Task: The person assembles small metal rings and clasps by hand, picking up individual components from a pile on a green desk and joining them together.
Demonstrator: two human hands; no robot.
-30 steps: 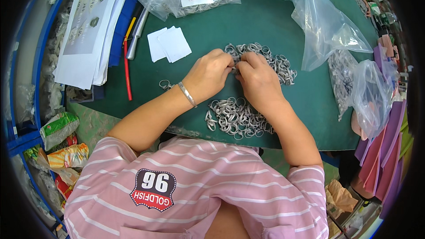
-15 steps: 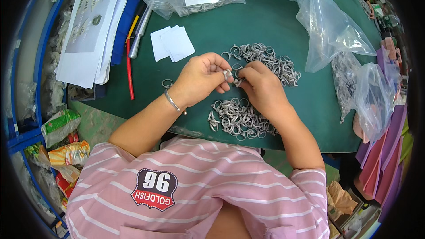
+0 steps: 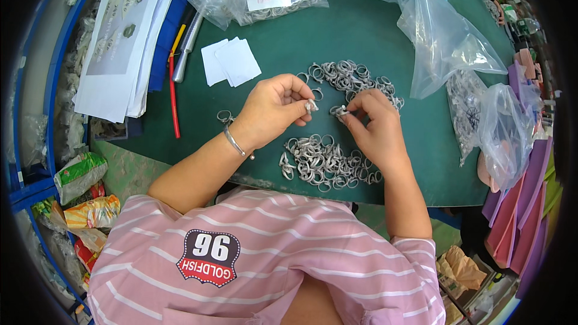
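So way over on the left there's a messy stack of white paper sheets, then a thin red-and-yellow stick and some square white cards lying flat on the dark green worktop. The left hand is pinching a small silvery metal piece, partly hidden by the fingers. Next, a nearer heap of dull grey metal rings sits by the front edge, with a farther heap of similar grey rings beyond it. Between those heaps, the right hand pinches a round grey metal ring, thumb against fingertips, apart from the left. Off right, there's a crumpled clear plastic bag.
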